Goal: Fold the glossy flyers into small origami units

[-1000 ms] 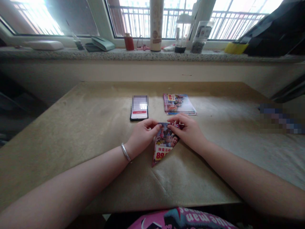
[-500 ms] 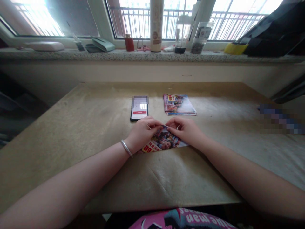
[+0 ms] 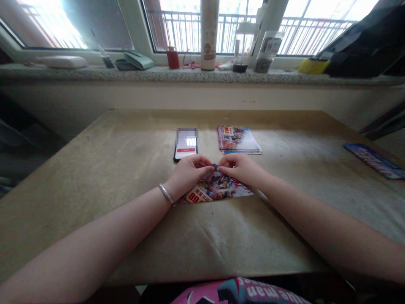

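A colourful printed flyer (image 3: 218, 191) lies on the table in front of me, its print upside down to me. My left hand (image 3: 189, 174), with a silver bangle on the wrist, pinches the flyer's far edge between thumb and fingers. Close beside it, my right hand (image 3: 242, 168) pinches the same edge. A small dark bit of the paper stands up between the two thumbs. The fingers cover much of that edge, so its fold is partly hidden.
Just beyond my left hand lies a lit phone (image 3: 186, 144). A stack of similar flyers (image 3: 239, 139) sits behind my right hand. At the far right is a long blue printed piece (image 3: 375, 161). Bottles and small items line the stone windowsill (image 3: 177, 77).
My fingertips have shifted slightly along the flyer's far edge, and a little more of its print shows. Both hands keep their pinch. The phone and the stack have not moved.
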`<state>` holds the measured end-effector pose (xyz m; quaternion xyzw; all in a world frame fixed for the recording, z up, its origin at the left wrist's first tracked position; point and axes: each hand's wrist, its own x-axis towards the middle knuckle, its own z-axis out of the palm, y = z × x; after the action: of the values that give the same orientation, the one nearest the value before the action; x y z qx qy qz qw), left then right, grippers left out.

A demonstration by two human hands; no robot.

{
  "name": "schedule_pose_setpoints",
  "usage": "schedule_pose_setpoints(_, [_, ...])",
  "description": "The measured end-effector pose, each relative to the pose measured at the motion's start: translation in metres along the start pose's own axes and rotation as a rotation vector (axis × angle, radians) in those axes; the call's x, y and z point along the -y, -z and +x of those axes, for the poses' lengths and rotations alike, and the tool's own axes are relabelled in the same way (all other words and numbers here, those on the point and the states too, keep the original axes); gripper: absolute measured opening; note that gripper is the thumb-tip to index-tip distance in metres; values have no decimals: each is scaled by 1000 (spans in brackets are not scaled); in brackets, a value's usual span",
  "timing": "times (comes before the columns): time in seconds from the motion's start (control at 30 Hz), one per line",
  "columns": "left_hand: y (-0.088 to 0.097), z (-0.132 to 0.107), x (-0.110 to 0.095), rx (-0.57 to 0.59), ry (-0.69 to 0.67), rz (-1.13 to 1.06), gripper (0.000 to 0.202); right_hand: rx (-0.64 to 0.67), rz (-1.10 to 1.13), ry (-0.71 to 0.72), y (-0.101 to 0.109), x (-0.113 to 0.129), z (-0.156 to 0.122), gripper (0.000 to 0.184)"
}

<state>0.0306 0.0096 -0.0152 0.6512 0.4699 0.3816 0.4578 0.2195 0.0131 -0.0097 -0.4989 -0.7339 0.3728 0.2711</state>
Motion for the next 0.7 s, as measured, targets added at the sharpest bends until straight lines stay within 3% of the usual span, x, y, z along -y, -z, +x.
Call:
schedule_pose_setpoints(0.33, [4,4,4,28,8,-36,17,-17,18,59,-5,-5,3,17])
schedule_pose_setpoints(0.53, [4,7,7,145,70,-14,10,10,52,53,-4,-6,7,13])
schedule_pose_setpoints(0.7, [3,9,8,116,37,34,12,25,14,23,-4,-3,8,10])
